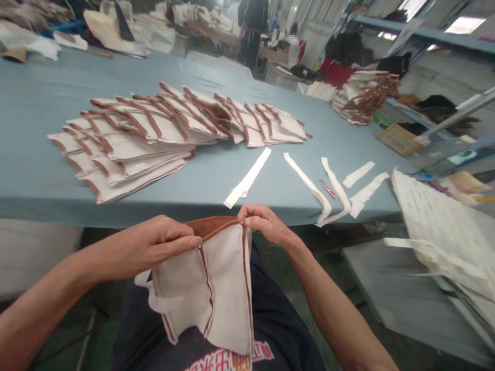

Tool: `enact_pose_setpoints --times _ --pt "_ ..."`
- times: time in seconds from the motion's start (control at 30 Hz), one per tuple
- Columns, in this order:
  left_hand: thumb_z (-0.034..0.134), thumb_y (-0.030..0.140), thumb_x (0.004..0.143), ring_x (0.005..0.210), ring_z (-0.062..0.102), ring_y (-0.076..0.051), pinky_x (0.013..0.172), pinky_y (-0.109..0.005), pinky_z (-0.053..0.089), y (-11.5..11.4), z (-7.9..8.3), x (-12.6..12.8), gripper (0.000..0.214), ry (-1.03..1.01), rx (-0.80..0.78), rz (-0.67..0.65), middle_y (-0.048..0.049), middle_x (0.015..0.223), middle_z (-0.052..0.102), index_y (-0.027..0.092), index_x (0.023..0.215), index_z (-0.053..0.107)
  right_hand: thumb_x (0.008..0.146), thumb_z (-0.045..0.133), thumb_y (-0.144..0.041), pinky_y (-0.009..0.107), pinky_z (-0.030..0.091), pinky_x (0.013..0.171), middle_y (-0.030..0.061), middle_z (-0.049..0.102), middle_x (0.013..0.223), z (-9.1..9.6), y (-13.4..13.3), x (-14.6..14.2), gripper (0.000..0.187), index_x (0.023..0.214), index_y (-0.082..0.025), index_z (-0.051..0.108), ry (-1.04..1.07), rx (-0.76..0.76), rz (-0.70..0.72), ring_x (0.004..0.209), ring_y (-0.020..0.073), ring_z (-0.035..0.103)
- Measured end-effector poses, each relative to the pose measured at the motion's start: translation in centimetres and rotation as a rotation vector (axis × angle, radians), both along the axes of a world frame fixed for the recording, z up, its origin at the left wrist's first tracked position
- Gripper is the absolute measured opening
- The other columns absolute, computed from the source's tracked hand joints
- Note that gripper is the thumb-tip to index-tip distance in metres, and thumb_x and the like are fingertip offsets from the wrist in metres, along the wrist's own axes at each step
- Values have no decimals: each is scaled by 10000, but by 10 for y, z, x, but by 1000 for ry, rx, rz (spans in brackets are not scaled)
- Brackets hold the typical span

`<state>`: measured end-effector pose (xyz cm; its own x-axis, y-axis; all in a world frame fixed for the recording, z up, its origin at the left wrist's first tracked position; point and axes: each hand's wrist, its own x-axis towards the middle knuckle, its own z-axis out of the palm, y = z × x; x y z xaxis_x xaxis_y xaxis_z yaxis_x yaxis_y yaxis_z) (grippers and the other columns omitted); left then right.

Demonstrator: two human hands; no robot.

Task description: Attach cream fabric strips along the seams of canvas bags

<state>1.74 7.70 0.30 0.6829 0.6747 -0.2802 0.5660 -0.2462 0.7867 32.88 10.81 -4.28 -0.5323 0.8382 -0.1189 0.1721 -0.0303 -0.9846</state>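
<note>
A cream fabric bag with brown trim [220,288] hangs over my lap, below the table's near edge. My left hand [162,242] is closed on the left side of its brown-lined mouth. My right hand [263,222] pinches the right corner of the mouth, fingers pressed together. A cream strap of the bag dangles at its lower left. On the blue-grey table [34,170] ahead lies a fanned spread of several like bags [154,134].
Several cream fabric strips [247,178] and a small pink tool [328,189] lie on the table near its front right. A cream pile [444,232] sits at my right. More stacked bags [363,95] stand on a far surface. A person stands in the background.
</note>
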Motion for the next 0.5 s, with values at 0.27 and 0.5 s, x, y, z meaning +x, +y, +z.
enact_pose_setpoints --times 0.27,0.5 --pt "395 575 1117 609 534 -157 556 -254 374 -4 7 10 551 -8 111 50 32 664 561 231 722 567 755 614 -370 279 409 697 -26 599 693 -2 1 -2 174 761 -198 641 14 -6 -26 679 152 501" --pt "623 314 1072 575 709 -234 520 -326 320 -41 15 64 354 459 683 67 -52 653 742 218 734 662 784 648 -379 280 388 664 -26 583 676 -14 -5 7 183 750 -199 633 6 11 -95 654 153 485"
